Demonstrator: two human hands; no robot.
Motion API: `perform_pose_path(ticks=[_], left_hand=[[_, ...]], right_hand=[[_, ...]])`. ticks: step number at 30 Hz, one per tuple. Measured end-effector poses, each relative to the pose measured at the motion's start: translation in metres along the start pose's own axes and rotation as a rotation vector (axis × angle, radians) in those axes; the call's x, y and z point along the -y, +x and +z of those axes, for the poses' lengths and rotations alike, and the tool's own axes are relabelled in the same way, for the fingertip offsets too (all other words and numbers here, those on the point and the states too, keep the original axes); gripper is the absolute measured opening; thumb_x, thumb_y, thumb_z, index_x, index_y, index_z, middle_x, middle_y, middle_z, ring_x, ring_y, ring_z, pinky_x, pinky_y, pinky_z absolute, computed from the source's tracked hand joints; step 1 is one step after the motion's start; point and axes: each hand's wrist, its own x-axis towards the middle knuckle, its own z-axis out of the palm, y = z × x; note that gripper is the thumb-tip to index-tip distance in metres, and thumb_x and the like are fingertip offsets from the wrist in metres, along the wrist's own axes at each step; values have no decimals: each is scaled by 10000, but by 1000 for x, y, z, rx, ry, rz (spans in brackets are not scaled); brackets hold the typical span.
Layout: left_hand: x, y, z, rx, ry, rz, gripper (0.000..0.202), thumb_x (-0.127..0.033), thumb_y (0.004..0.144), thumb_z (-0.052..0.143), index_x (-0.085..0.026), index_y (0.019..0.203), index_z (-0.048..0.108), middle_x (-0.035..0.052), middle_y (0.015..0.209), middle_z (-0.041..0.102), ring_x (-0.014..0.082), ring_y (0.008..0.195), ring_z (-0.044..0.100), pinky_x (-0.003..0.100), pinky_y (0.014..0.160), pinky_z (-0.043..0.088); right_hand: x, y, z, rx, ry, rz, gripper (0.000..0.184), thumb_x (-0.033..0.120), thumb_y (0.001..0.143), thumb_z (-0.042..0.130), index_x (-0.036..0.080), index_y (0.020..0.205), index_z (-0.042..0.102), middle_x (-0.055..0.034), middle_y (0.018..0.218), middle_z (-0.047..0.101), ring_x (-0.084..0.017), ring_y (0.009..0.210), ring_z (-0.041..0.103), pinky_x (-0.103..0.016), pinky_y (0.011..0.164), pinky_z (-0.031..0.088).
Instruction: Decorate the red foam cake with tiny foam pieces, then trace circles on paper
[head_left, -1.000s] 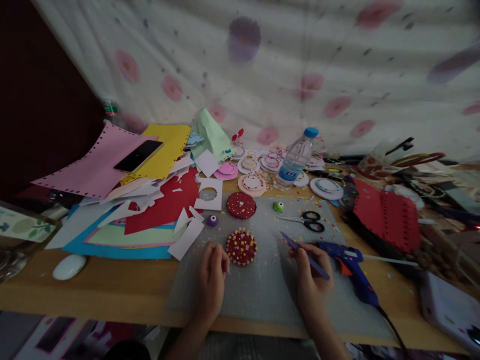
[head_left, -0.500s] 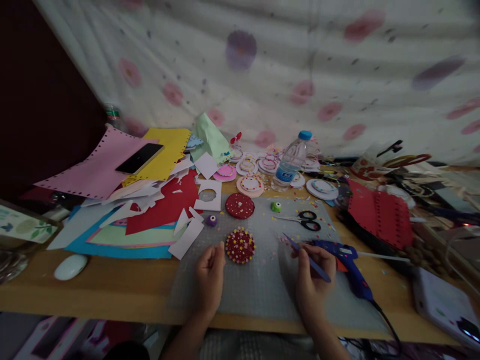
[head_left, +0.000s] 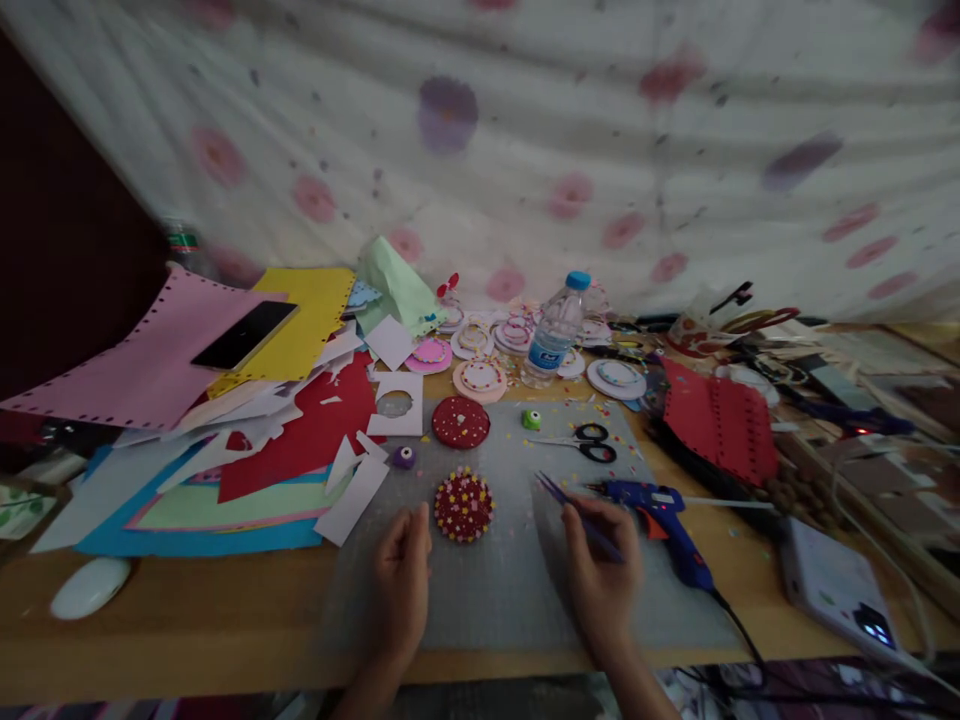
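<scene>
My left hand [head_left: 402,585] rests on the grey cutting mat [head_left: 517,590], fingers curled loosely together, just left of a dark red paper disc [head_left: 463,505] dotted with small coloured flowers. It holds nothing that I can see. My right hand [head_left: 600,580] is closed on a thin blue-purple tweezers-like tool [head_left: 570,505], whose tip points up-left toward the disc. A second red disc [head_left: 460,422] lies farther back on the mat. A blue glue gun [head_left: 660,515] lies just right of my right hand.
Black-handled scissors [head_left: 585,445], a green punch [head_left: 531,420] and a purple punch [head_left: 403,457] lie on the mat. Coloured paper sheets with a phone [head_left: 244,335] pile at left, a white mouse [head_left: 90,587] front left, a water bottle [head_left: 553,330] and decorated discs behind, clutter at right.
The view has swung right and slightly up, so everything sits further left in the frame. Both hands stay by the flowered disc; the right hand looks blurred with motion.
</scene>
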Motion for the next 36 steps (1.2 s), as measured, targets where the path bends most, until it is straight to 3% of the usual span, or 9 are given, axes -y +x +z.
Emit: perform_pose_path(ticks=[7, 10, 15, 23, 29, 34, 36], left_hand=[[10, 1, -4, 25, 61, -70, 517, -547, 885, 580, -223, 550, 356, -56, 513, 341, 111, 467, 360, 213, 428, 337], [17, 1, -5, 4, 57, -97, 506, -524, 881, 609, -218, 544, 387, -50, 517, 370, 115, 481, 376, 219, 437, 342], [16, 1, -4, 11, 23, -98, 499, -486, 882, 646, -211, 536, 414, -47, 521, 381, 117, 510, 375, 228, 468, 335], [7, 2, 2, 1, 37, -71, 523, -468, 893, 641, -208, 507, 404, -49, 506, 355, 113, 502, 346, 252, 480, 302], [5, 1, 3, 8, 50, -50, 517, -449, 895, 644, -209, 508, 400, -51, 504, 350, 112, 495, 338, 258, 468, 278], [5, 2, 3, 42, 20, 1, 520, -432, 919, 618, -210, 508, 391, -53, 495, 346, 111, 483, 331, 264, 462, 272], [5, 3, 3, 52, 25, 22, 522, -421, 936, 592, -210, 505, 386, -52, 491, 348, 113, 480, 334, 269, 465, 273]], right_hand=[[-21, 32, -30, -33, -215, -53, 248, 328, 766, 793, 199, 905, 632, -72, 862, 720, -224, 786, 656, -377, 754, 497], [-19, 45, -38, 68, -351, -113, 213, 348, 814, 751, 206, 918, 633, -66, 843, 720, -223, 760, 633, -392, 767, 464], [-10, 46, -38, 273, -504, -308, 78, 289, 891, 668, 236, 903, 612, -20, 798, 685, -208, 734, 602, -391, 785, 393], [-14, 45, -33, 333, -507, -335, 117, 230, 874, 663, 243, 882, 547, 1, 800, 676, -197, 722, 591, -385, 781, 368], [-7, 39, -32, 235, -440, -269, 152, 212, 859, 690, 239, 858, 540, -12, 791, 675, -197, 743, 585, -389, 787, 391], [-5, 32, -30, 138, -196, -42, 201, 234, 848, 706, 240, 863, 505, -19, 815, 648, -210, 760, 629, -382, 737, 450], [-4, 33, -29, 155, -209, -63, 203, 232, 847, 714, 235, 878, 513, -8, 814, 644, -201, 747, 628, -372, 732, 441]])
